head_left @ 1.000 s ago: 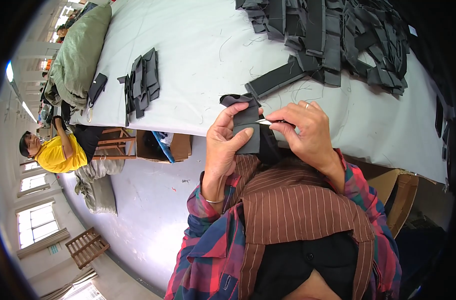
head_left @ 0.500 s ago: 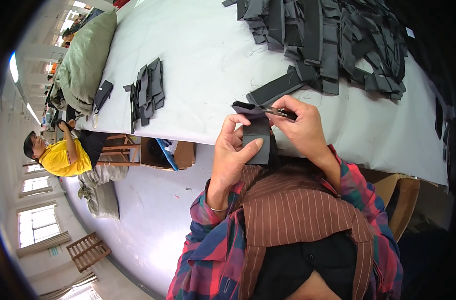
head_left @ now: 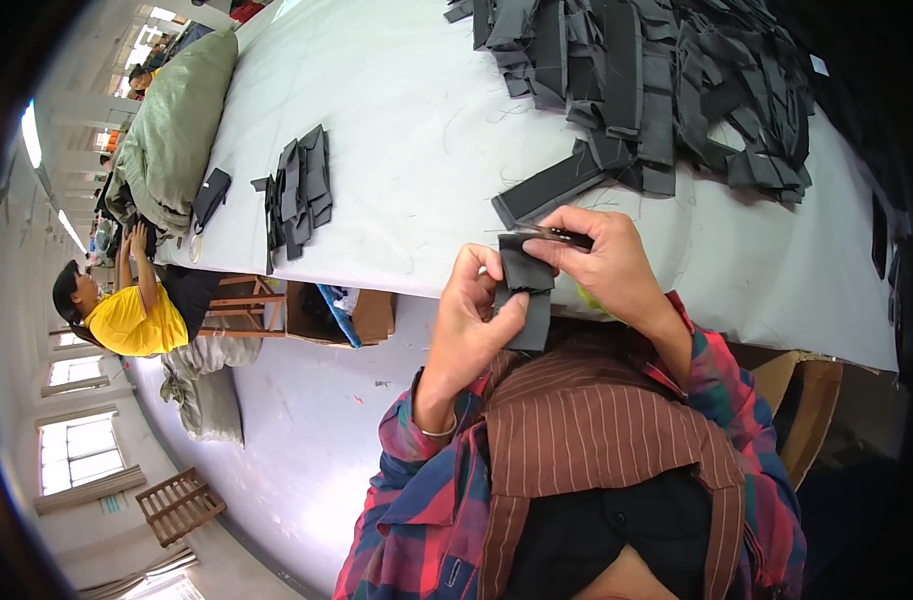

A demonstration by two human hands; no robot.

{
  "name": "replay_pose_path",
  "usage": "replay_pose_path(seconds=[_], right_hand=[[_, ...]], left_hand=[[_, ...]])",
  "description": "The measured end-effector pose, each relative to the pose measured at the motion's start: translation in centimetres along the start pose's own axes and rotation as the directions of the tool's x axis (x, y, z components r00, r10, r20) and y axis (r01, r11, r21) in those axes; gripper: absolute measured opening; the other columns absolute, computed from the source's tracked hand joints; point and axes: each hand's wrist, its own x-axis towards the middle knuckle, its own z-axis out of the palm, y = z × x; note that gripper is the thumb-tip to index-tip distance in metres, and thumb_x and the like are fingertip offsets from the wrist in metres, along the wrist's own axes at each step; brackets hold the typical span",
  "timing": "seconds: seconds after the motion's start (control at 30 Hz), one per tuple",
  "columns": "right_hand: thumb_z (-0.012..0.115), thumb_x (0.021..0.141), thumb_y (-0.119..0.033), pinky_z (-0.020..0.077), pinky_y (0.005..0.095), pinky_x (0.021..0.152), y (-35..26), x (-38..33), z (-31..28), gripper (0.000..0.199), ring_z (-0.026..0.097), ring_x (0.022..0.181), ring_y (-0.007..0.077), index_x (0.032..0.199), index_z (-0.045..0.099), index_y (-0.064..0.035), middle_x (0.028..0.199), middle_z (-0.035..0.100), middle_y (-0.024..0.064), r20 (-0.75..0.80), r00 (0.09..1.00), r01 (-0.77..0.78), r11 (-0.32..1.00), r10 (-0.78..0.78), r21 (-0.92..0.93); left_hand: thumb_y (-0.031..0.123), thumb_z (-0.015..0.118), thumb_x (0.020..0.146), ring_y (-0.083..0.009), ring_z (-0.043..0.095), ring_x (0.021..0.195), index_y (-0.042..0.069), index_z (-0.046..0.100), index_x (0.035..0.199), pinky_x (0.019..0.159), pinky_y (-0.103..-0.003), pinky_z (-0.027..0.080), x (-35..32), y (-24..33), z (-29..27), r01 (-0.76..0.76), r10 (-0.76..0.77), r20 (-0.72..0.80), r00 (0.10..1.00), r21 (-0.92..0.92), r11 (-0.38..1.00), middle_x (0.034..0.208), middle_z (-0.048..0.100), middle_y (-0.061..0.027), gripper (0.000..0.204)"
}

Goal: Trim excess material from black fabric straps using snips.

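My left hand (head_left: 473,318) grips a folded dark grey fabric piece (head_left: 525,268) between thumb and fingers, over the table's near edge. In my right hand (head_left: 608,262) is a pair of small dark thread snips (head_left: 568,237), its metal tip pointing left above the top edge of the fabric. My right fingertips are close to the fabric's upper right corner; whether they touch it I cannot tell. Just beyond lies a dark fabric strip (head_left: 548,190), joined to a large heap of similar strips (head_left: 656,90). Something yellow-green shows under my right hand, its kind unclear.
The pale table (head_left: 396,130) bears a small stack of dark strips (head_left: 301,190), a dark pouch-like item (head_left: 212,197) and a big grey-green sack (head_left: 181,120). Open cardboard boxes (head_left: 376,320) stand below. A person in yellow (head_left: 141,318) is at the left.
The fabric's upper flap, earlier raised at the snips, now hangs down over the front. Both my hands are slightly lower. The person at the left has brought their hands up together.
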Motion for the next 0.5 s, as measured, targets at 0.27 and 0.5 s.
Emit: replay_pose_path(seconds=[0.27, 0.5], right_hand=[[0.068, 0.082, -0.011, 0.0371, 0.0226, 0.051, -1.6, -0.7, 0.5, 0.012, 0.045, 0.056, 0.0039, 0.083, 0.066, 0.0006, 0.059, 0.056, 0.003, 0.014, 0.997, 0.074, 0.995, -0.076, 0.073], [0.069, 0.082, -0.015, 0.0386, 0.0244, 0.052, -1.2, -0.9, 0.4, 0.016, 0.049, 0.06, 0.0067, 0.089, 0.066, -0.0013, 0.067, 0.059, 0.0034, 0.097, 0.994, 0.043, 0.999, -0.046, 0.033]], left_hand=[[0.009, 0.053, 0.091, -0.0054, 0.056, 0.077, 0.0, 0.04, 0.126, 0.069, -0.02, 0.046, -0.1, 2.0, 0.4, 0.024, -0.029, -0.156, 0.987, -0.035, 0.999, 0.091, 0.063, -0.006, 0.038], [0.01, 0.057, 0.092, -0.0038, 0.054, 0.068, -0.003, 0.062, 0.093, 0.059, -0.019, 0.044, -0.2, 1.1, -0.2, 0.047, -0.051, -0.226, 0.973, -0.025, 0.999, 0.08, 0.062, -0.0011, 0.015]])
